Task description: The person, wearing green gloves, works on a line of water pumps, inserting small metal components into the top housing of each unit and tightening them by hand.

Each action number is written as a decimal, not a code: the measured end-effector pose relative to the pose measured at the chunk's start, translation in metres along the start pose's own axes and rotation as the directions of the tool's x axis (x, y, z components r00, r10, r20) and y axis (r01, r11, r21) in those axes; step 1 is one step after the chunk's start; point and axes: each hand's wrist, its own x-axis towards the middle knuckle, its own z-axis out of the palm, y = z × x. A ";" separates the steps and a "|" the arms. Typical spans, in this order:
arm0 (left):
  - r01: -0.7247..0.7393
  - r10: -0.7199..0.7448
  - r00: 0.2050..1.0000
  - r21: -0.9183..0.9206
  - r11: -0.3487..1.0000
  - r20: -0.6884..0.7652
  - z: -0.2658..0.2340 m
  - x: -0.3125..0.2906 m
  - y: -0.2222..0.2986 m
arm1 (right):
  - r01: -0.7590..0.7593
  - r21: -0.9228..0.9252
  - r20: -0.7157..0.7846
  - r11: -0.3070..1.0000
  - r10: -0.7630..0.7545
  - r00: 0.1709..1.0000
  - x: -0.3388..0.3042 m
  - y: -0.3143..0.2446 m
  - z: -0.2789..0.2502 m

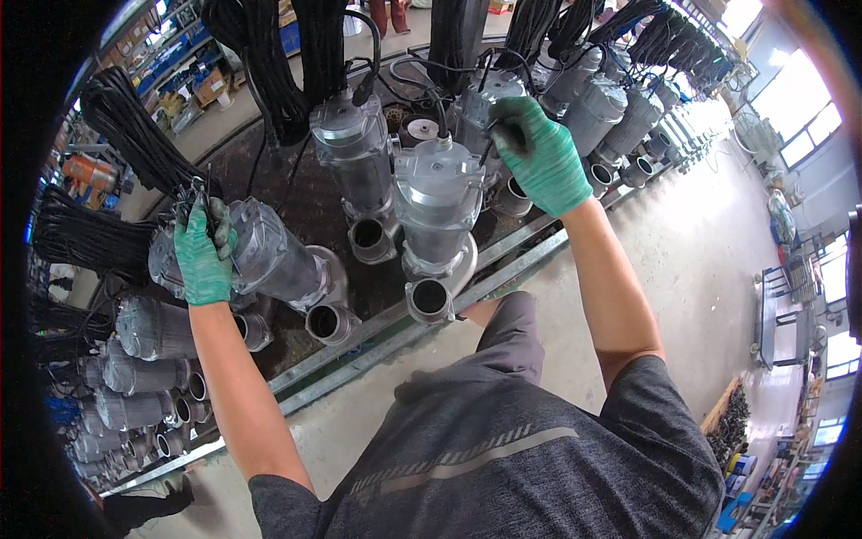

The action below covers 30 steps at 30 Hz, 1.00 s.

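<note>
At far left the left hand (203,254), green-gloved, is clenched on the top of a tilted grey pump (256,256) on the dark surface (296,171); upright pumps (435,211) stand at centre; the right hand (537,153), fingers curled, pinches a black cable (489,144) at a farther pump (485,108); black cable bundles (269,63) hang beyond.
</note>
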 end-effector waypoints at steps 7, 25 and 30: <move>0.000 0.000 1.000 0.007 1.000 0.020 -0.001 0.001 -0.001 | -0.240 0.169 0.341 0.956 0.172 0.924 0.002 0.005 -0.006; -0.020 0.020 1.000 -0.006 1.000 -0.015 0.002 0.002 -0.002 | -0.380 0.490 0.205 0.785 0.319 0.925 -0.008 0.020 0.029; -0.022 0.022 1.000 -0.038 0.999 0.008 0.000 0.003 -0.004 | -0.436 0.394 0.315 0.809 0.327 0.891 -0.012 0.016 0.022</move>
